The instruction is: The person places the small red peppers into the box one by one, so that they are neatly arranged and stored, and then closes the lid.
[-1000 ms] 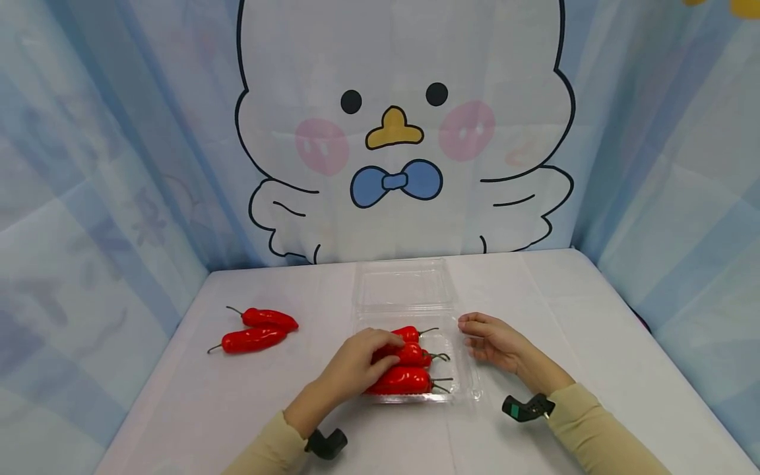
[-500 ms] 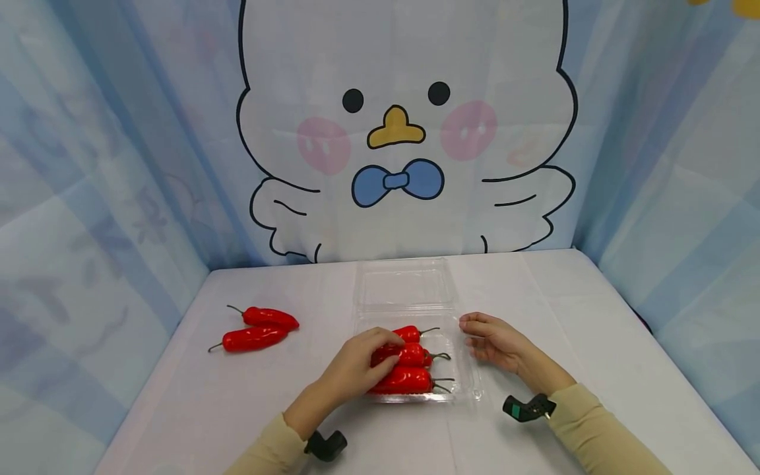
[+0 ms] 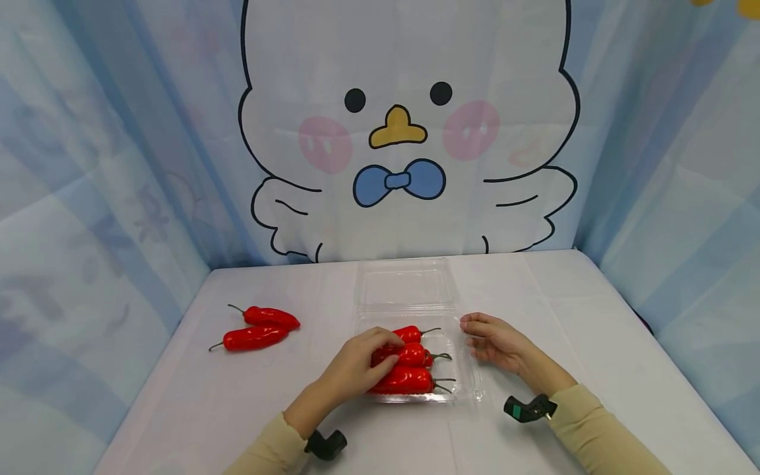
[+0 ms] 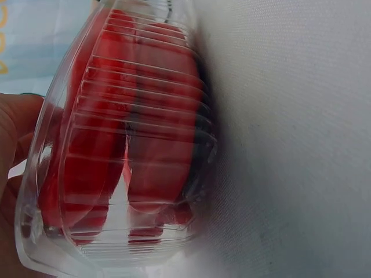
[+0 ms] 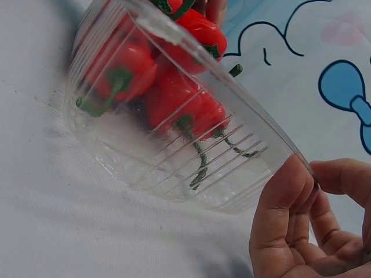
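Several glossy red peppers with green stems fill a clear plastic clamshell box [image 3: 410, 398] in the head view, stems pointing right. My left hand [image 3: 356, 363] reaches over the box's left side, thumb and fingers around the middle pepper [image 3: 415, 355]. Closer to me lies the front pepper [image 3: 406, 380]; a back pepper [image 3: 408, 334] is partly hidden by my fingers. My right hand [image 3: 493, 343] pinches the box's right rim between thumb and fingers, plain in the right wrist view, where the rim [image 5: 249, 98] slants up. Through the ribbed wall, the left wrist view shows peppers [image 4: 162, 116] in layers.
The box's transparent lid [image 3: 404, 284] lies folded back behind it. Two more red peppers, a rear one [image 3: 270, 317] and a nearer one [image 3: 252, 339], rest on the white tabletop [image 3: 237, 409] at the left. A curtain with a cartoon bird hangs behind.
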The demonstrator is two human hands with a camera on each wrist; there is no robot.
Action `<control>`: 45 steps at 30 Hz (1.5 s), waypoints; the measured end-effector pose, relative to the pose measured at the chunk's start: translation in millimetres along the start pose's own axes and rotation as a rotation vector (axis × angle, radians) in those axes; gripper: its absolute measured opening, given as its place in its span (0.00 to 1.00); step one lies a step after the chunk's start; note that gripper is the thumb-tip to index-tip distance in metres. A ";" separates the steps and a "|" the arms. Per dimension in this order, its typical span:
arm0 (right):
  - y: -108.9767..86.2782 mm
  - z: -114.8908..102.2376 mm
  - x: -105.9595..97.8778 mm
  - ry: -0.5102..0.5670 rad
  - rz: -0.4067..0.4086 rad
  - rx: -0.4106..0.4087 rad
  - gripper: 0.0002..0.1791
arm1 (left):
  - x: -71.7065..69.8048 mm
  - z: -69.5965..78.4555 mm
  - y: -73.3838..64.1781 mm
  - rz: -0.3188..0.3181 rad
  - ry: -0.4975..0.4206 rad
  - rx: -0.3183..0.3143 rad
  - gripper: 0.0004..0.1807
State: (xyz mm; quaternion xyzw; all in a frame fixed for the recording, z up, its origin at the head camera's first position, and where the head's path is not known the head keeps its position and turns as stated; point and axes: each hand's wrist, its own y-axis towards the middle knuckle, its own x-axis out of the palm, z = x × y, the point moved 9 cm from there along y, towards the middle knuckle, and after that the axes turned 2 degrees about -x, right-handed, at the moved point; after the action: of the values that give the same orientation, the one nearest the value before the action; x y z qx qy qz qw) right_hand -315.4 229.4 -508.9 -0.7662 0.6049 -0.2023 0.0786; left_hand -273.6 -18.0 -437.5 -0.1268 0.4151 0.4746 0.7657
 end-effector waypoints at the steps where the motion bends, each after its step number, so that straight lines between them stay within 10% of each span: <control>1: 0.1 -0.1 0.1 -0.001 0.000 0.000 0.10 | -0.5 -0.5 -0.1 0.003 0.000 -0.003 0.16; 45: 1.1 0.7 -0.9 0.006 -0.006 0.006 0.09 | -65.1 -63.4 -46.1 0.284 0.122 -0.136 0.13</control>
State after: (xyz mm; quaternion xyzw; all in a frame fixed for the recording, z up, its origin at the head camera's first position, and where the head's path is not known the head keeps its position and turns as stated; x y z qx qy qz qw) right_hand -316.4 229.9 -510.1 -0.7670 0.6024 -0.2066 0.0784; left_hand -281.2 -119.6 -437.0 -0.1468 0.4415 0.5964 0.6542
